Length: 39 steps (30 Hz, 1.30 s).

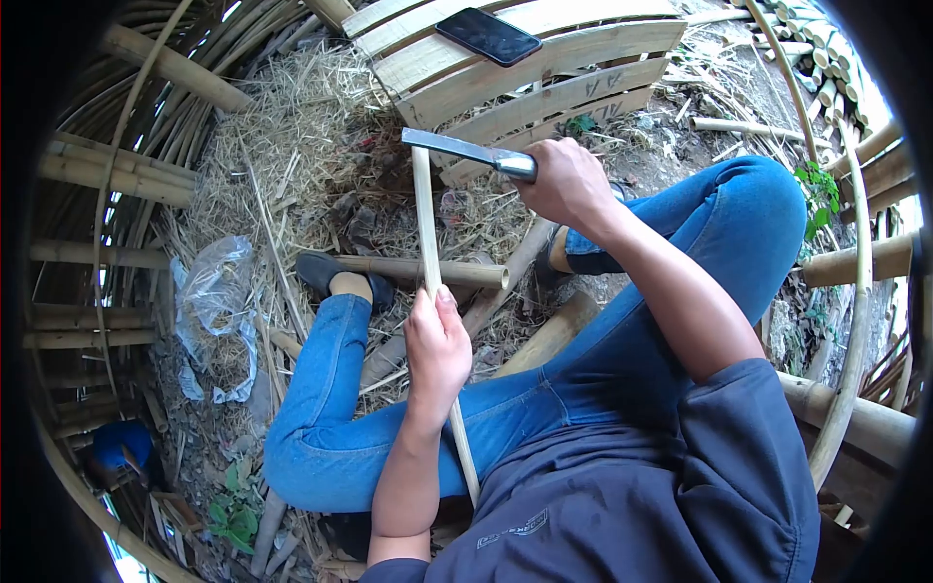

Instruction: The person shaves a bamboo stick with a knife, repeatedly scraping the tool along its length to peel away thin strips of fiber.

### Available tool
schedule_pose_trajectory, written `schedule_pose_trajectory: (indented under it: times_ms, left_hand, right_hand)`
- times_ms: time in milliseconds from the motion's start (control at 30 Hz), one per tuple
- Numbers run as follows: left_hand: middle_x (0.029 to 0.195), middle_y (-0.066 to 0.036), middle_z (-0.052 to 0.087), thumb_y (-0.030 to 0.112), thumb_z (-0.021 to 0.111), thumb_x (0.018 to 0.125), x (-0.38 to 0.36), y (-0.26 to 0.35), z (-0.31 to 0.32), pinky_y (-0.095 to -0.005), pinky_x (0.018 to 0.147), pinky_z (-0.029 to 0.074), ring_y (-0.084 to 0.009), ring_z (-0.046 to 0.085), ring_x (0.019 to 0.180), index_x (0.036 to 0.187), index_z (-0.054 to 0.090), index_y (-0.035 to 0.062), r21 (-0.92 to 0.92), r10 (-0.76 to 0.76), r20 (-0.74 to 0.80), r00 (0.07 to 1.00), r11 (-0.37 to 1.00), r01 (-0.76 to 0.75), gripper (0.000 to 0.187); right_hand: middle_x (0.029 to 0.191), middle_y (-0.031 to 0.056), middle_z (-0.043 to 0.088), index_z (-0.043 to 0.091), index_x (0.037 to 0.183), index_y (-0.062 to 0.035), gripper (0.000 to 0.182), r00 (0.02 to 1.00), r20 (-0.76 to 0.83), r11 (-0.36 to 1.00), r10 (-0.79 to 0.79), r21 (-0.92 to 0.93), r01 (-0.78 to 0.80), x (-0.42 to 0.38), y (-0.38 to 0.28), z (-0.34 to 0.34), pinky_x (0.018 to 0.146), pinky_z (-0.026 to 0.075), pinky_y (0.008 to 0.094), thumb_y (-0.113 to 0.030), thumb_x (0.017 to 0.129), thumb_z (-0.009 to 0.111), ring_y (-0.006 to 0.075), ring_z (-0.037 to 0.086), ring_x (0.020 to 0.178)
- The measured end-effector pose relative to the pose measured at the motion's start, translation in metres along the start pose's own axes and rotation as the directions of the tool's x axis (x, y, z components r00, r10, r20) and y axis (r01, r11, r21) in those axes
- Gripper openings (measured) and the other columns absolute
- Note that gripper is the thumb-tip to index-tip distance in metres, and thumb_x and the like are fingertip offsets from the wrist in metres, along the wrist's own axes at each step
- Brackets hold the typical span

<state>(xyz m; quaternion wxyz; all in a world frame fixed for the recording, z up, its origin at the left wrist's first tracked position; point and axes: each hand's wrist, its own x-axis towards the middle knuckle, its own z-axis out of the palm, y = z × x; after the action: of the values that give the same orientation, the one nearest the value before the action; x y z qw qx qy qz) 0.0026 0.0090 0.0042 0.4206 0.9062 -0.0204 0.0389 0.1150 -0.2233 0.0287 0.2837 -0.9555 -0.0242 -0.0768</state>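
Note:
My right hand [569, 189] is closed around the handle of a long knife [452, 147], its flat blade pointing left. The blade lies across the upper end of a pale bamboo strip [426, 214]. Lower down, my left hand [437, 340] is wrapped around that strip with the thumb along it. The strip runs on below the hand, past my thigh toward my lap. Behind the strip, a round bamboo pole [428, 270] lies on the ground near my foot.
A slatted wooden crate [544, 83] with a phone [488, 36] on top stands ahead. Straw and shavings [292, 126] cover the ground. A clear plastic bag [216, 291] lies left. Bamboo poles [831, 58] are piled at far right, and bamboo walls surround me.

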Motion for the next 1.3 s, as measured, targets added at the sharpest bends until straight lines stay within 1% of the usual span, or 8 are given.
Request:
schedule_pose_trajectory:
  times_ms: [67, 333, 433, 533, 667, 900, 1100, 1300]
  left_hand:
    - [0.063, -0.018, 0.058, 0.019, 0.046, 0.107, 0.006, -0.001, -0.004, -0.0449, 0.052, 0.042, -0.0324, 0.06, 0.054, 0.087, 0.053, -0.0022, -0.072, -0.108, -0.009, 0.994, 0.992, 0.107, 0.03]
    - [0.06, -0.004, 0.051, 0.023, 0.046, 0.108, 0.011, -0.006, -0.006, -0.0329, 0.048, 0.04, -0.0149, 0.05, 0.05, 0.088, 0.054, 0.0025, -0.292, -0.167, 0.077, 0.983, 0.939, 0.183, 0.03]
    - [0.063, 0.007, 0.034, 0.034, 0.042, 0.111, 0.008, 0.011, -0.013, -0.0209, 0.041, 0.027, -0.0013, 0.032, 0.047, 0.093, 0.046, 0.0104, -0.557, -0.231, 0.312, 0.922, 0.742, 0.374, 0.03]
    - [0.063, 0.007, 0.031, 0.037, 0.043, 0.11, 0.008, 0.004, -0.011, -0.0205, 0.04, 0.024, -0.0012, 0.029, 0.047, 0.092, 0.044, 0.0122, -0.604, -0.203, 0.355, 0.913, 0.695, 0.39, 0.031]
    - [0.064, 0.007, 0.031, 0.038, 0.043, 0.11, 0.007, 0.007, -0.012, -0.0204, 0.04, 0.023, -0.0012, 0.028, 0.047, 0.092, 0.044, 0.0129, -0.616, -0.17, 0.34, 0.925, 0.703, 0.356, 0.031]
    - [0.064, 0.007, 0.033, 0.037, 0.04, 0.111, -0.001, 0.014, -0.011, -0.02, 0.04, 0.023, -0.0011, 0.028, 0.047, 0.093, 0.043, 0.0119, -0.572, -0.187, 0.355, 0.916, 0.731, 0.372, 0.031]
    - [0.065, 0.006, 0.037, 0.033, 0.039, 0.112, -0.005, 0.018, -0.008, -0.0202, 0.04, 0.026, -0.0009, 0.031, 0.047, 0.094, 0.043, 0.0118, -0.517, -0.195, 0.397, 0.897, 0.76, 0.394, 0.028]
    - [0.065, 0.007, 0.036, 0.034, 0.039, 0.111, -0.002, 0.018, -0.006, -0.0192, 0.041, 0.025, -0.0006, 0.031, 0.047, 0.094, 0.044, 0.0123, -0.527, -0.22, 0.371, 0.902, 0.75, 0.4, 0.028]
  right_hand:
    - [0.08, 0.0226, 0.07, 0.078, 0.09, -0.0074, 0.02, 1.0, 0.021, 1.0, -0.016, 0.016, 0.016, -0.004, -0.006, -0.001, 0.078, 0.057, 0.048, -0.024, 0.083, 0.07, 0.0396, 0.07, 0.077]
    - [0.07, 0.0178, 0.068, 0.071, 0.076, -0.0094, 0.011, 0.911, 0.277, 0.95, -0.304, 0.023, 0.31, -0.032, -0.022, 0.03, 0.072, 0.057, 0.0491, -0.019, 0.07, 0.071, 0.039, 0.07, 0.073]
    - [0.07, 0.019, 0.067, 0.071, 0.074, -0.0081, 0.01, 0.921, 0.252, 0.954, -0.296, 0.04, 0.296, -0.034, -0.017, 0.042, 0.071, 0.057, 0.0497, -0.017, 0.068, 0.07, 0.0404, 0.069, 0.071]
    - [0.07, 0.0198, 0.067, 0.072, 0.073, -0.0077, 0.011, 0.927, 0.233, 0.953, -0.293, -0.012, 0.304, -0.031, -0.017, 0.037, 0.069, 0.056, 0.0494, -0.016, 0.065, 0.07, 0.0405, 0.069, 0.071]
    - [0.068, 0.0227, 0.068, 0.072, 0.07, -0.0053, 0.012, 0.927, 0.187, 0.94, -0.325, -0.046, 0.338, -0.03, -0.021, 0.03, 0.068, 0.058, 0.0479, -0.014, 0.067, 0.065, 0.0405, 0.071, 0.068]
    - [0.072, 0.0198, 0.068, 0.074, 0.076, -0.0086, 0.012, 0.986, 0.042, 0.978, -0.162, -0.129, 0.166, -0.01, -0.004, 0.02, 0.073, 0.057, 0.0488, -0.015, 0.068, 0.069, 0.0394, 0.07, 0.073]
    - [0.079, 0.0252, 0.07, 0.075, 0.079, -0.0018, 0.016, 0.995, -0.006, 0.985, -0.104, -0.136, 0.103, 0.0, 0.006, 0.011, 0.075, 0.059, 0.0481, -0.011, 0.069, 0.066, 0.0418, 0.071, 0.076]
    - [0.079, 0.0208, 0.07, 0.078, 0.087, -0.009, 0.017, 0.998, 0.018, 0.997, -0.059, -0.054, 0.06, -0.002, -0.004, -0.002, 0.079, 0.057, 0.048, -0.019, 0.076, 0.07, 0.0388, 0.07, 0.079]
